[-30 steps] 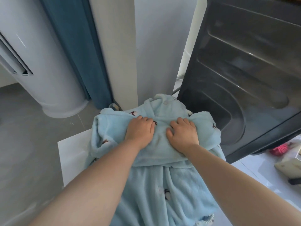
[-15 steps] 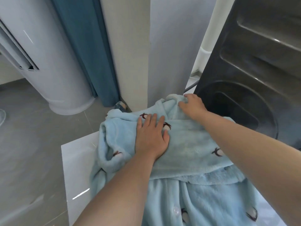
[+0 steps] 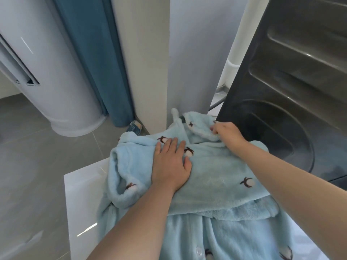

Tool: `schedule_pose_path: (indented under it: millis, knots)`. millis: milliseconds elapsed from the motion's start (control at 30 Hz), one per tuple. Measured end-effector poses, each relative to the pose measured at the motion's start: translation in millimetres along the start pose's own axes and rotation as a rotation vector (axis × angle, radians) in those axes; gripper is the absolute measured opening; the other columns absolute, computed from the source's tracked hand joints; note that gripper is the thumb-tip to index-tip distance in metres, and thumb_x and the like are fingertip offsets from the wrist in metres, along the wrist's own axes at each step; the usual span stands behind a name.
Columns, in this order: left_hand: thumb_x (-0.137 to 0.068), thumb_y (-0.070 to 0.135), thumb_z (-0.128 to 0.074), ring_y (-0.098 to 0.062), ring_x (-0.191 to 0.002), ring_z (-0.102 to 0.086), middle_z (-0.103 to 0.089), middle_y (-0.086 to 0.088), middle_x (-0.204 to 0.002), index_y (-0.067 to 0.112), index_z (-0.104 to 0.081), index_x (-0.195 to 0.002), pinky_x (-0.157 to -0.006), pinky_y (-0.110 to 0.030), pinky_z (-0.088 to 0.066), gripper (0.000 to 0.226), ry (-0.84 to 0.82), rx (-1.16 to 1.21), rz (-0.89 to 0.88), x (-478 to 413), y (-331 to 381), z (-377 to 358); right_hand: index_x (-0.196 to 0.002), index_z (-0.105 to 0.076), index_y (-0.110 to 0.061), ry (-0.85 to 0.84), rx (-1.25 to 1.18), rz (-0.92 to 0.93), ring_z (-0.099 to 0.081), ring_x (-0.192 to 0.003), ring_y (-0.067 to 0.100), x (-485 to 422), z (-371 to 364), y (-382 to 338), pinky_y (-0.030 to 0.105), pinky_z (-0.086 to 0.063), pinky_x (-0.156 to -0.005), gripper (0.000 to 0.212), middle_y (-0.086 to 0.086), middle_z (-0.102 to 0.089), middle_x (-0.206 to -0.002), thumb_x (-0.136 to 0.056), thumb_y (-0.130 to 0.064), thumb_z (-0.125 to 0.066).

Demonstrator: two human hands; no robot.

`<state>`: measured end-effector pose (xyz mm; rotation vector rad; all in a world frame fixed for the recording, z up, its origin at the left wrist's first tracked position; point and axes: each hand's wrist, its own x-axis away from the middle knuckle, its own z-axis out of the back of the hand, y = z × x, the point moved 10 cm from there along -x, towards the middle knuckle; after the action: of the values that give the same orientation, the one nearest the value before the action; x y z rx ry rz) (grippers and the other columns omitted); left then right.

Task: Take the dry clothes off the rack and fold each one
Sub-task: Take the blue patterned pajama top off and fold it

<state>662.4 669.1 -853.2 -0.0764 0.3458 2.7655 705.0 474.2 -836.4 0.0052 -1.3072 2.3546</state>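
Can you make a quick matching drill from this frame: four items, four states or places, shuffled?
Items:
1. left hand
2. right hand
3. fleece garment
4. curtain

States or places:
A. hangs dark blue at the back, reaching the floor
B. gripping the far edge of the fabric
C. pressed flat, fingers spread
D. light blue, lying partly folded on a white surface

Pairs: 1-C, 2-B, 3-D, 4-A
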Motion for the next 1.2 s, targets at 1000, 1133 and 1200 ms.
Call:
schedule_pose_path:
  millis: [1000,1133,1200]
  knots:
    - [-0.084,0.033,-0.043,-0.020,-0.118,-0.048,-0.058,-0.001,-0.123,0.022,-0.057,-0.118,-0.107,-0.034,-0.032,0.038,0.008,0.305,0.079,2,-13,8,-0.082,-0.054,-0.009,0.232,-0.116,0.064,-0.040,-0.060,0.008,48,57,-37,0.019,-0.033,-0.052,0.007,-0.003,-0.046,-0.070,-0.083,-0.003,-0.055]
    - [-0.091,0.032,-0.042,-0.025,-0.094,-0.057,-0.061,-0.001,-0.095,0.020,-0.056,-0.094,-0.081,-0.035,-0.042,0.019,0.004,0.852,0.425,2,-39,43,-0.097,-0.060,-0.013,0.219,-0.142,0.018,-0.048,-0.072,0.008,69,79,-38,0.020,-0.037,-0.058,0.024,-0.005,-0.054,-0.082,-0.085,0.003,-0.047]
    - [-0.086,0.044,-0.042,-0.023,-0.099,-0.059,-0.062,-0.001,-0.103,0.022,-0.054,-0.095,-0.082,-0.036,-0.043,0.026,0.146,0.996,0.476,-4,-47,76,-0.091,-0.061,-0.014,0.181,-0.076,0.055,-0.050,-0.072,0.010,79,85,-45,0.021,-0.038,-0.057,0.030,-0.003,-0.056,-0.080,-0.083,0.007,-0.041]
